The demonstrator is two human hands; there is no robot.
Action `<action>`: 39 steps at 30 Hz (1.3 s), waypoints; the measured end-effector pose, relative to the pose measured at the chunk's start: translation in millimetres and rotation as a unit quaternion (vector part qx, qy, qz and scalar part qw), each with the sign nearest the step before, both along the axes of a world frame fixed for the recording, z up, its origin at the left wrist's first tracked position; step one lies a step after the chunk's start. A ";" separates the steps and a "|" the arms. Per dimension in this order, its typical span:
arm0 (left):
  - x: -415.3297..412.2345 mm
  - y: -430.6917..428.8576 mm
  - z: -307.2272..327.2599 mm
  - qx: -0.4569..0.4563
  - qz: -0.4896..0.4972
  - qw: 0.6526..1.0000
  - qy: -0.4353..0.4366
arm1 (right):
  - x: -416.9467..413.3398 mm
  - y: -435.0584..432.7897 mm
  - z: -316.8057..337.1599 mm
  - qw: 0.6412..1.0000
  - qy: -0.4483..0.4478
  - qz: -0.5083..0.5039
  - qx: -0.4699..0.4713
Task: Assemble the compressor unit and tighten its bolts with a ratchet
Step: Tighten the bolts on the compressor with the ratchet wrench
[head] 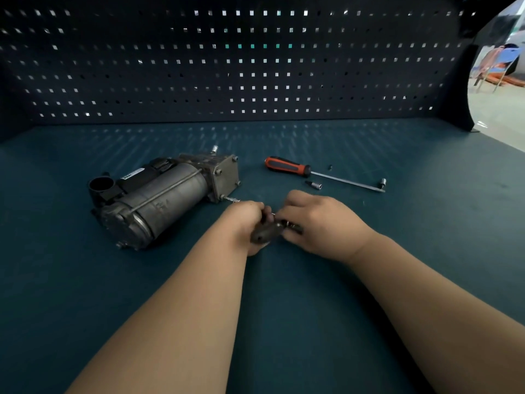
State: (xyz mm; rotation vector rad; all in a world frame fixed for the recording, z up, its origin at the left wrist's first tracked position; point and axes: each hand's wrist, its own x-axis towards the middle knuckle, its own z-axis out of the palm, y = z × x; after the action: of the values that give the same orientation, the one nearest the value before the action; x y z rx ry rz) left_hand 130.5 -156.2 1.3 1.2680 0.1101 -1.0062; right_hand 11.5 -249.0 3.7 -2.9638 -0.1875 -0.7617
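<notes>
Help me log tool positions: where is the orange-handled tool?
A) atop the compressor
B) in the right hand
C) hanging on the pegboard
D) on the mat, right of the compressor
D: the orange-handled tool lies on the mat right of the compressor; the left hand and right hand grip a small dark part.

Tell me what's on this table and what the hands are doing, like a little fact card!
left-hand grip: holds a small dark metal part
right-hand grip: pinches the same part's other end
compressor: lies on the mat, left of the hands, untouched
tool with orange-and-black handle: lies behind the hands, long shaft pointing right
loose socket: beside the shaft
surface: blue-green mat
back wall: pegboard
</notes>
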 end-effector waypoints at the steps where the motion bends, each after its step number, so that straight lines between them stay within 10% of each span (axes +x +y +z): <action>1: 0.8 0.0 -0.1 -0.002 0.005 1.000 0.006 | 0.7 0.3 -0.6 1.000 -0.002 0.005 -0.009; 5: 1.7 2.6 -1.7 0.009 -0.007 1.000 -0.008 | 10.8 -1.2 -4.9 0.961 -0.003 -0.119 0.249; 9: 2.3 4.7 -1.7 0.007 0.000 1.000 -0.006 | 26.2 -10.1 -3.3 0.723 0.081 -0.204 0.656; 14: 0.7 1.8 -2.3 0.013 0.010 1.000 -0.009 | 15.5 -7.9 -8.7 0.856 0.034 -0.170 0.487; 18: -3.8 3.0 1.2 0.006 -0.004 1.000 -0.020 | 3.8 1.7 -5.3 0.997 -0.016 -0.021 0.070; 23: -4.1 6.4 1.4 0.022 0.002 0.999 -0.028 | 5.4 6.2 -3.9 0.980 0.001 -0.064 0.190; 26: -2.7 4.6 -1.0 0.022 0.020 0.999 -0.030 | 14.8 1.4 -5.0 0.838 0.026 -0.170 0.518; 29: -2.1 4.6 -1.1 0.022 0.023 0.999 -0.027 | 21.1 -3.6 -5.7 0.767 0.075 -0.234 0.593; 34: -2.5 3.6 -0.8 0.034 0.038 0.998 -0.030 | 12.8 3.0 -5.6 0.848 0.052 -0.190 0.492; 37: -1.0 3.7 0.5 0.016 0.030 0.999 -0.024 | 2.6 3.2 -2.0 0.985 -0.021 -0.074 0.156; 39: 1.3 3.7 1.4 0.020 0.017 0.999 -0.031 | 2.5 7.9 -4.4 0.999 -0.026 -0.017 -0.032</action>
State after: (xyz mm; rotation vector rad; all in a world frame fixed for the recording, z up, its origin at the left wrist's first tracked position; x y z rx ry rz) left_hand 131.8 -152.4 2.7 1.3280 0.1037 -0.9391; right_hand 14.1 -241.1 -0.7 -3.0168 -0.1677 -0.8528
